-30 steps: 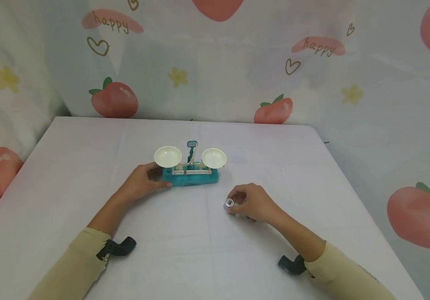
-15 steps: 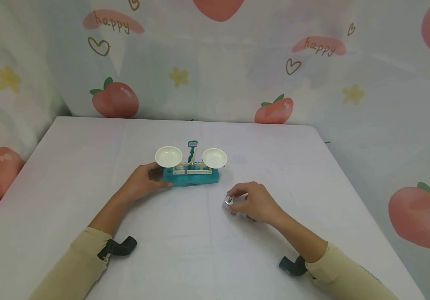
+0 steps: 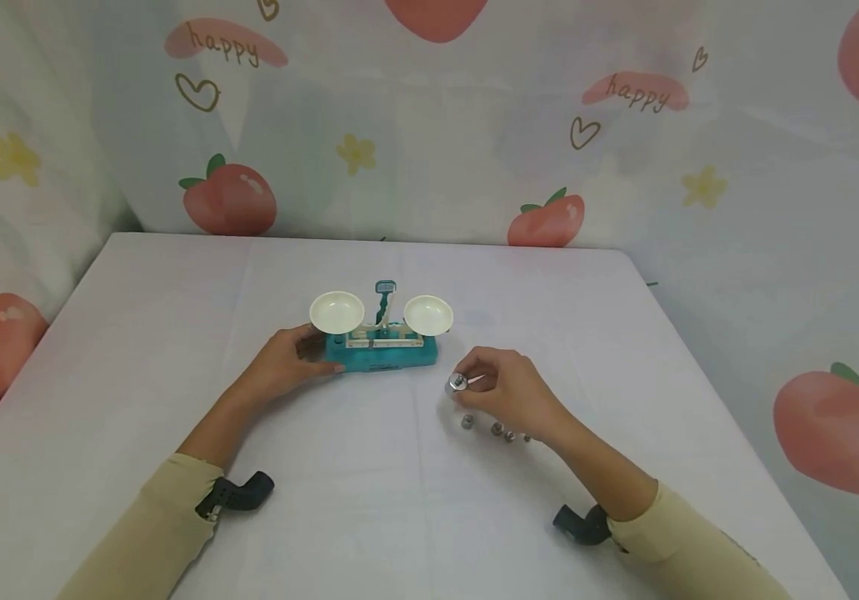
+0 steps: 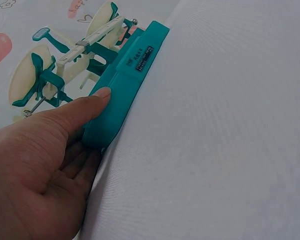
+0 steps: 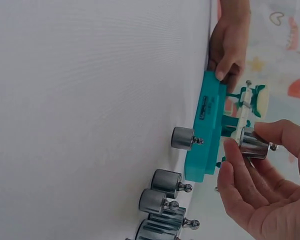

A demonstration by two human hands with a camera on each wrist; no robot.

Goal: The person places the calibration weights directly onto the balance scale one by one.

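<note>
Teal balance point(image 3: 384, 357) is placed upright on the white tabletop point(image 3: 324, 517), slightly left of centre in the head view. Its left end is clamped in the left hand point(image 3: 279, 367): the thumb point(image 4: 102, 93) is laid against the front face of the base, and the fingers are set round the end, partly hidden by it. Two cream pans, left pan point(image 3: 337, 312) and right pan point(image 3: 428, 315), are carried above the base, one on either side of the upright pointer point(image 3: 384, 298).

One metal weight point(image 5: 254, 145) is pinched between the thumb and fingertips of the right hand point(image 3: 507, 387). It is held clear of the tabletop, in front of the balance and to its right, with its knob upward. Contact with the balance is not made.

Several loose weights point(image 5: 182, 138) are seen standing on the tabletop below the right hand, knobs up; one is set a little apart to the left, the others are grouped closer together. An exact count is not obtained, as some are overlapped.

Beige sleeves point(image 3: 144, 517) are worn on both arms, and a dark bracket point(image 3: 245, 493) is mounted at the left cuff. The background is formed by a cloth point(image 3: 436, 125) printed with red fruit, yellow flowers and "happy" lettering.
</note>
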